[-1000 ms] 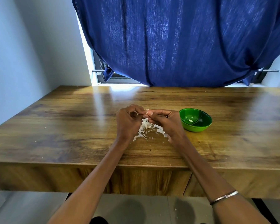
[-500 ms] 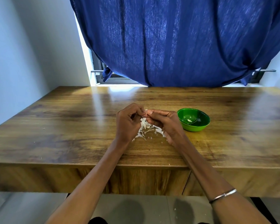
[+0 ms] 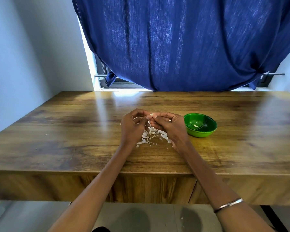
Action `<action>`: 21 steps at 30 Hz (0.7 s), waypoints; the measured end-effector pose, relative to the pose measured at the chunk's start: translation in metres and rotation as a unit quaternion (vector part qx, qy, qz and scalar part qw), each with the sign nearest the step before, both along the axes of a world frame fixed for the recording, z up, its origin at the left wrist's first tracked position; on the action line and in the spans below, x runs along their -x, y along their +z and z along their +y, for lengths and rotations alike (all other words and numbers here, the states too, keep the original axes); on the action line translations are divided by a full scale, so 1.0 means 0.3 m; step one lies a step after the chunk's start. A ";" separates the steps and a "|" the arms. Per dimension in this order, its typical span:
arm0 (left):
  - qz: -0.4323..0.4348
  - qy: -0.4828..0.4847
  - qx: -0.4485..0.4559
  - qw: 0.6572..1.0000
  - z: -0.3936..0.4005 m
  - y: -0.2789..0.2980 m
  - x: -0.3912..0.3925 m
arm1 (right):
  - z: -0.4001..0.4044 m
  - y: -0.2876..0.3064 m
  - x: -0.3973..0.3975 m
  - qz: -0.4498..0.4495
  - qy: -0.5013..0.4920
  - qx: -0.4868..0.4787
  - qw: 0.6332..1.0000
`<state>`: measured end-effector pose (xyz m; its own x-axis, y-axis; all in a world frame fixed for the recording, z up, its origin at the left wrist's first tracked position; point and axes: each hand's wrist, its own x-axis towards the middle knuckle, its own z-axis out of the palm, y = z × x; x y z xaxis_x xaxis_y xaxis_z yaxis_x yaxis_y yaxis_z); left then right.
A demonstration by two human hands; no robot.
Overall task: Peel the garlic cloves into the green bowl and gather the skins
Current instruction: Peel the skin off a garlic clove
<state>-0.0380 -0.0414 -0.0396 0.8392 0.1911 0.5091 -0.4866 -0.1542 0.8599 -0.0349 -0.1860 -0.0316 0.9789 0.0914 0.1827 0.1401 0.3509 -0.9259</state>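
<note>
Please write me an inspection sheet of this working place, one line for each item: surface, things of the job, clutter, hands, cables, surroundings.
Surface: wooden table, glossy, with glare.
Job's things: green bowl right of the hands, one pale piece inside; garlic clove pinched between both hands; pile of skins on the table under the hands.
Clutter: small skin flecks scattered around the pile.
Hands: left hand and right hand both pinch the clove above the pile.
Cables: nothing seen.
Surroundings: blue curtain over a window; pale wall on the left.

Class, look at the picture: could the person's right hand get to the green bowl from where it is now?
Probably yes. The right hand pinches a garlic clove just left of the green bowl, and only bare table lies between them.
</note>
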 end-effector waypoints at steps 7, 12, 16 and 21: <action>-0.005 0.008 -0.023 1.000 -0.014 0.014 0.024 | -0.001 -0.018 -0.014 -0.059 -0.041 0.087 0.994; -0.037 0.023 -0.069 0.997 -0.014 0.003 0.026 | 0.000 -0.034 -0.033 -0.141 -0.080 0.223 0.961; -0.047 0.031 -0.101 0.993 -0.012 -0.006 0.016 | -0.001 -0.045 -0.041 -0.168 -0.089 0.267 0.945; -0.071 0.049 -0.121 0.989 -0.016 -0.013 0.014 | 0.008 -0.058 -0.049 -0.176 -0.101 0.285 0.937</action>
